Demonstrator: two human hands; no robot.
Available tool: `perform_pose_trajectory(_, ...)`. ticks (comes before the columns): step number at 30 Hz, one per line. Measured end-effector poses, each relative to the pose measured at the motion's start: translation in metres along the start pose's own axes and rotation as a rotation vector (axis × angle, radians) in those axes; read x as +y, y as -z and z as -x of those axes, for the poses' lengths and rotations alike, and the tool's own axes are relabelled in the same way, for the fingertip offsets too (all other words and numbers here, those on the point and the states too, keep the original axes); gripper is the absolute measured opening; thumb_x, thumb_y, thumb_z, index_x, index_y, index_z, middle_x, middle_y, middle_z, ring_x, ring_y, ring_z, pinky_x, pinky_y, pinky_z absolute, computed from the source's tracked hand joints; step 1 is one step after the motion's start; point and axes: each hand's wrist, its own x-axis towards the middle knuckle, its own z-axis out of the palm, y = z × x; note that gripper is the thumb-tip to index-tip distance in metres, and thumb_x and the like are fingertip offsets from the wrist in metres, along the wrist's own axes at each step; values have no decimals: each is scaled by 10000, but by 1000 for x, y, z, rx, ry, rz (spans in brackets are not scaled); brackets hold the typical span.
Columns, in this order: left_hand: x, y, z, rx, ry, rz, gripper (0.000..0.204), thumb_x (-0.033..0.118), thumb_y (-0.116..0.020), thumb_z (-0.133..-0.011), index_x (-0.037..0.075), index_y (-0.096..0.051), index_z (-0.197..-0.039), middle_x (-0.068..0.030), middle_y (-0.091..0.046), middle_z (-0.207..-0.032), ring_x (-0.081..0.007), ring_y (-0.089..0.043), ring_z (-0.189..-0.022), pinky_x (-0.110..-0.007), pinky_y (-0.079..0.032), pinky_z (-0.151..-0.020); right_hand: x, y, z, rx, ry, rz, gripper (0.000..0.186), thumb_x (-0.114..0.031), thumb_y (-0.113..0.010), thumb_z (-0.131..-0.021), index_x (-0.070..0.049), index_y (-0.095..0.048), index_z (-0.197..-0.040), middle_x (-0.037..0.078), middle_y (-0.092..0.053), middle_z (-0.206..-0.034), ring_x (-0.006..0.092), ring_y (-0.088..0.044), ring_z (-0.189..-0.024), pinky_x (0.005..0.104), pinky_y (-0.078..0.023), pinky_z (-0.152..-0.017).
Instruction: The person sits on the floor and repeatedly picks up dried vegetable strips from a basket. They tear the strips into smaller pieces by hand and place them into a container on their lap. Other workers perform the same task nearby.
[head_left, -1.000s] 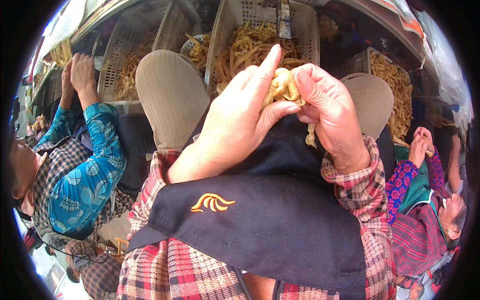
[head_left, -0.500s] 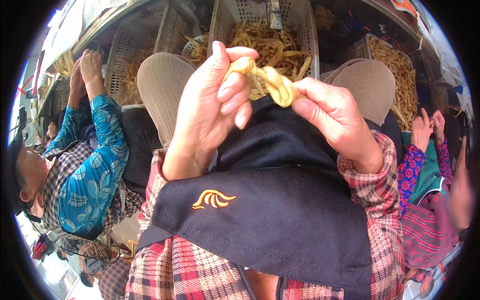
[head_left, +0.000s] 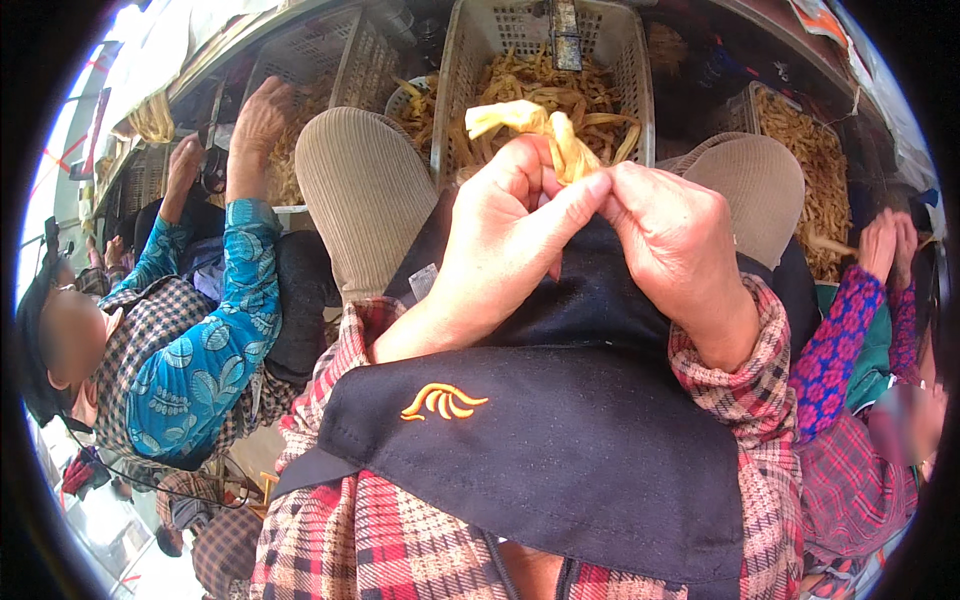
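My left hand (head_left: 500,235) and my right hand (head_left: 675,235) meet above my dark apron (head_left: 560,310), thumbs and fingertips close together. Between them they pinch a limp yellow strip (head_left: 567,150), folded and twisted on itself. One loose end of it sticks out to the left above my left fingers. Its lower end is hidden in the fingertips of both hands. I cannot tell its exact kind; it looks soft, like a pickled vegetable. Just beyond, a pale plastic crate (head_left: 447,110) holds a heap of similar yellow strips (head_left: 575,85).
A metal bar (head_left: 565,35) stands in the crate's far side. More crates (head_left: 365,70) stand at the left; another with small yellow pieces (head_left: 800,160) stands at the right. My knees (head_left: 360,190) flank the middle crate. A co-worker in blue sleeves (head_left: 190,370) sits left, another in flowered sleeves (head_left: 835,345) right.
My left hand has moved right and turned, closing up to my right hand. The strip, stretched between the hands before, is now bunched with a loose end pointing left.
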Motion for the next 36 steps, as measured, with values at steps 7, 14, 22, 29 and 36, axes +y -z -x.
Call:
perform_pose_trajectory(7,29,29,-23,-101,506,600,142,203,-566,-1003,107,-516,-912,57,-404,-641,-31,-358,-484,-175,-299,-328,1,5,-21,24,52,182,123,-6,-732,-785,-8,-674,-894,142,-666,-778,324,-662,-701,381,-524,-614)
perform_pose_trajectory(14,21,36,-42,-127,264,516,227,241,-572,-1017,78,-543,-1172,4,-585,-998,-101,-575,-850,-290,-537,-690,11,4,-40,-31,-24,87,119,-38,-730,-825,6,-682,-924,157,-656,-756,322,-661,-680,374,-518,-610)
perform_pose_trajectory(22,-6,11,-66,-41,-39,436,174,73,-602,-986,38,-519,-1135,-18,-643,-919,-90,-613,-812,-240,-498,-815,32,2,-35,-192,-144,-135,200,-95,-720,-863,-9,-709,-1043,131,-666,-807,237,-646,-759,340,-508,-694)
perform_pose_trajectory(29,-9,-24,-82,38,-201,-280,178,106,-722,-915,42,-557,-919,45,-549,-713,-36,-462,-654,-208,-427,-595,70,33,-74,19,-104,-389,186,-152,-653,-941,-8,-682,-1056,31,-620,-990,97,-556,-817,219,-438,-717)
perform_pose_trajectory(36,5,-6,-87,-258,279,305,248,312,-534,-1038,71,-528,-977,74,-433,-682,-28,-357,-564,-180,-309,-519,97,34,-89,65,-465,-1454,350,-318,-489,-1053,-53,-600,-855,9,-560,-770,26,-392,-487,176,-298,-449)
